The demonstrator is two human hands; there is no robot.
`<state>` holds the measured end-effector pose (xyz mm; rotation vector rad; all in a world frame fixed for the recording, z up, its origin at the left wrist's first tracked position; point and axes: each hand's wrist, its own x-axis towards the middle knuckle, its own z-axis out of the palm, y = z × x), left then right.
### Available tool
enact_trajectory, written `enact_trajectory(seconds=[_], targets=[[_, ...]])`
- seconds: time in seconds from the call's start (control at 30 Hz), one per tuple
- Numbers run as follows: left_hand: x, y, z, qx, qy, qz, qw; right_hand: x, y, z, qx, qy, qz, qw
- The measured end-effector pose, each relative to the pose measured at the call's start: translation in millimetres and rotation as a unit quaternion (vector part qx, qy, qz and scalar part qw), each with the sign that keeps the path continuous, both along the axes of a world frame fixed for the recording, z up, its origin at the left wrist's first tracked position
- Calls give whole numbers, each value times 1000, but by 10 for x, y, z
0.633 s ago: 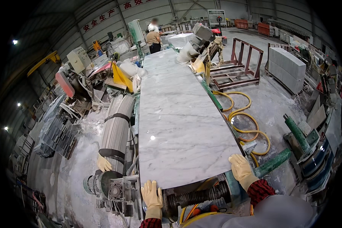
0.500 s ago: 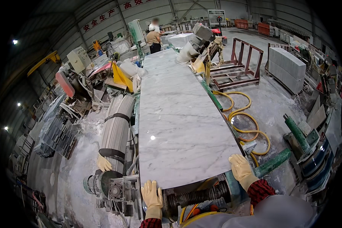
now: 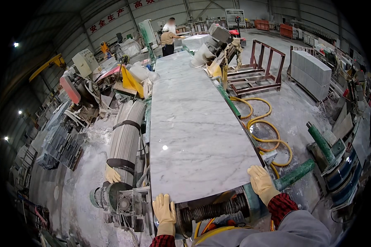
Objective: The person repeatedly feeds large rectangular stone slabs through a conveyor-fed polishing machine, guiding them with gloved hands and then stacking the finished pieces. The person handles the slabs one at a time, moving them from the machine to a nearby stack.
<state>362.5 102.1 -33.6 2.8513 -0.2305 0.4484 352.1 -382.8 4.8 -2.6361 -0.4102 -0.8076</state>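
Note:
A long polished white marble slab (image 3: 193, 136) with grey veins stretches away from me on a green-framed machine bed. At its near left corner, my left hand (image 3: 164, 212) in a cream rubber glove rests with fingers stretched forward, nearly upright in the view. My right hand (image 3: 261, 184), gloved alike, lies on the near right corner, its fingers extended along the edge. Neither hand wraps round anything. Below the slab's near edge, a dark coiled roller (image 3: 214, 210) shows between my hands.
Left of the slab lie a strapped bundle of grey strips (image 3: 127, 133), a cream glove (image 3: 112, 174) and a motor (image 3: 111, 197). On the right are a coiled yellow hose (image 3: 279, 140), a green cylinder (image 3: 296, 173) and a dark red rack (image 3: 257, 68). Another person (image 3: 168, 38) stands beyond.
Both my hands stay at the slab's near corners, with hardly any shift. The person at the far end now stretches an arm out to the right.

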Motion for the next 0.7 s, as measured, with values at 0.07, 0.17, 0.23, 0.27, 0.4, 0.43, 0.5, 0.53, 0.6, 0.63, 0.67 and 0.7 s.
enact_trajectory(seconds=[0.07,0.17,0.23,0.27,0.4,0.43,0.5,0.53,0.6,0.63,0.67,0.7], targets=[[-29,-14,18,23,-29,-2,999,-14,14,24,-1,-9,3,1000],[-22,-16,45,29,-45,-12,998,-26,15,30,-6,-17,2,1000],[-37,-13,38,34,-51,-13,998,-32,17,10,-8,-10,1,1000],[-31,-15,42,42,-59,-13,997,-26,13,11,-11,-13,1,1000],[-50,-63,162,35,-68,-25,997,-51,12,-3,-20,-15,-1,1000],[-42,-45,117,39,-96,-32,994,-53,11,-5,-21,-15,-1,1000],[-56,-43,125,35,-89,-30,995,-64,22,23,-22,-18,2,1000],[-58,-48,130,33,-87,-29,995,-69,25,38,-23,-20,3,1000],[-75,-51,130,24,-74,-25,997,-81,13,28,-14,-5,3,1000],[-82,-52,128,21,-69,-24,997,-85,6,18,-9,2,3,1000],[-86,-54,122,17,-63,-23,998,-92,-1,7,-9,4,0,1000],[-91,-47,110,21,-65,-21,997,-93,1,-8,-8,6,-2,1000]])
